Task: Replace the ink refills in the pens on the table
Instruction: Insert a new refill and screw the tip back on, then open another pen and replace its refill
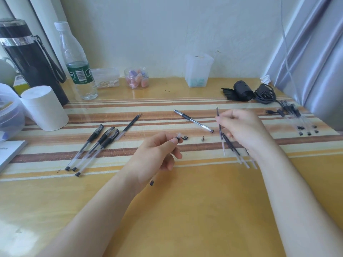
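Note:
My left hand (pixel 157 153) grips a clear pen barrel (pixel 177 137) whose open, black-ringed end pokes up past my fingers. My right hand (pixel 241 127) pinches a thin black ink refill (pixel 219 117), held nearly upright, tip up. More refills (pixel 232 145) lie on the table under that hand. A capless pen (pixel 193 120) lies between and beyond my hands. Three capped pens (pixel 92 147) lie at the left, two loose refills (pixel 130 123) beside them. A metal tip (pixel 202 139) and a small black part (pixel 184 137) rest near my left fingers.
Another bunch of pens (pixel 297 117) lies far right beside a black cable and pouch (pixel 248 92). At the back stand a water bottle (pixel 78 64), black flask (pixel 27 58), white roll (pixel 44 108), small jar (pixel 137 77) and clear box (pixel 197 71). A black end cap (pixel 151 182) lies near my left wrist.

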